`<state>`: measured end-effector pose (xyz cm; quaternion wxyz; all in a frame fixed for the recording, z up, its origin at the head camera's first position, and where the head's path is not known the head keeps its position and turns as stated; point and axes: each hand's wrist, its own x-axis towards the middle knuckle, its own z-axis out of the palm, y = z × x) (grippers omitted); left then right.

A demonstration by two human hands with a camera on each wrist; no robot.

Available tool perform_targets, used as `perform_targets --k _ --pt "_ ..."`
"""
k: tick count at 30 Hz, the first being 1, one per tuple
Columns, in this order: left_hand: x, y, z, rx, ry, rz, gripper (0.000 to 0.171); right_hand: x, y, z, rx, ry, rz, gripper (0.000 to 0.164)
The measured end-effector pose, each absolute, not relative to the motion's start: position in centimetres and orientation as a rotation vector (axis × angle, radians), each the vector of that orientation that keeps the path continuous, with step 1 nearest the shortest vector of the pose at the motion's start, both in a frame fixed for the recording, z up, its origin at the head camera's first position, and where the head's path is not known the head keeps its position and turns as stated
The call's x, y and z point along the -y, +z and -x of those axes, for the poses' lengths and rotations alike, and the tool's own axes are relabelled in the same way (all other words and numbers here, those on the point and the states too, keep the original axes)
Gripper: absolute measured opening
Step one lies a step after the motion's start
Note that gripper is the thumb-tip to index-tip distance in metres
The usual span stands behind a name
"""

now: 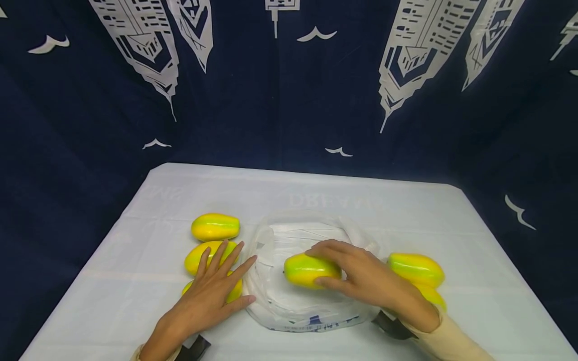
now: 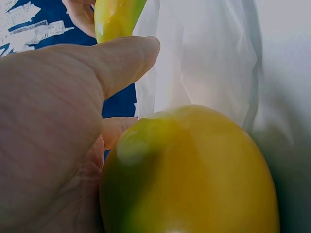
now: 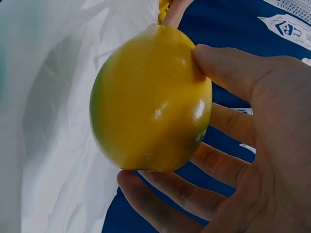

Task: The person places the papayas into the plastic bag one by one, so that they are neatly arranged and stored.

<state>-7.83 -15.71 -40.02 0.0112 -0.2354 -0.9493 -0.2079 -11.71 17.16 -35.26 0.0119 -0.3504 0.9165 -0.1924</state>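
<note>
A yellow-green papaya [image 1: 311, 271] is gripped by my right hand [image 1: 356, 271], over a white plastic bag [image 1: 311, 326] with its mouth spread wide. In the right wrist view, thumb and fingers curve round the glossy papaya [image 3: 150, 102]. My left hand [image 1: 207, 296] lies with fingers spread over the left-hand fruit, its thumb and index finger close to the bag's left rim. Beneath it are a middle papaya [image 1: 194, 259] and a near papaya [image 1: 235, 291], both partly hidden. The left wrist view has a papaya [image 2: 194, 174] large beside the palm; it is not pinched.
Behind the left hand lies another papaya [image 1: 215, 226]. Right of the bag, two papayas sit together, the farther papaya [image 1: 415, 269] and a nearer papaya [image 1: 432, 296] partly behind my right forearm. A white cloth [image 1: 113, 281] covers the table; a dark blue printed curtain [image 1: 280, 110] hangs behind.
</note>
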Motion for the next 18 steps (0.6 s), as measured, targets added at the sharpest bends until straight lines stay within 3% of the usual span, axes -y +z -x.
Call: perform_targets --k 18 --pt "15.7 -40.1 8.0 2.972 -0.646 0.732 0.071 -15.3 -36.3 11.8 -2.774 -0.596 1.098 0.048"
